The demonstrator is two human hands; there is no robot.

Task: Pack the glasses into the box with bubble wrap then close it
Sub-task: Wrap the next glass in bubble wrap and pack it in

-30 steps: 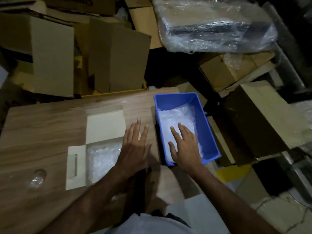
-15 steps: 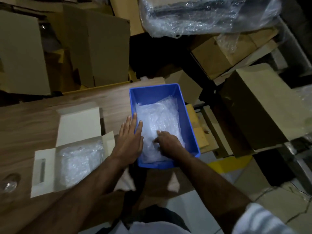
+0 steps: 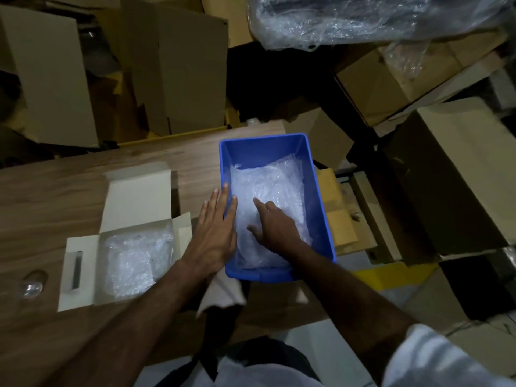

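Blue plastic bin (image 3: 321, 196) at the table's right edge, filled with loose bubble wrap (image 3: 268, 185). Seen from the head camera only. Step in hand, by the look of it: fetching a sheet of wrap to cushion the glasses. Right hand (image 3: 275, 227) down inside the bin, fingers spread and partly bent onto the wrap, not yet clearly gripping a sheet. Left hand (image 3: 216, 230) flat, fingers straight, laid across the bin's left rim, apparently steadying it. White box (image 3: 83, 272) open to the left on the wooden table (image 3: 42, 196), already lined with wrap. One clear glass (image 3: 30, 286) near the left edge, well apart from the box. Next move likely calls for pinching one sheet free and lifting it clear.
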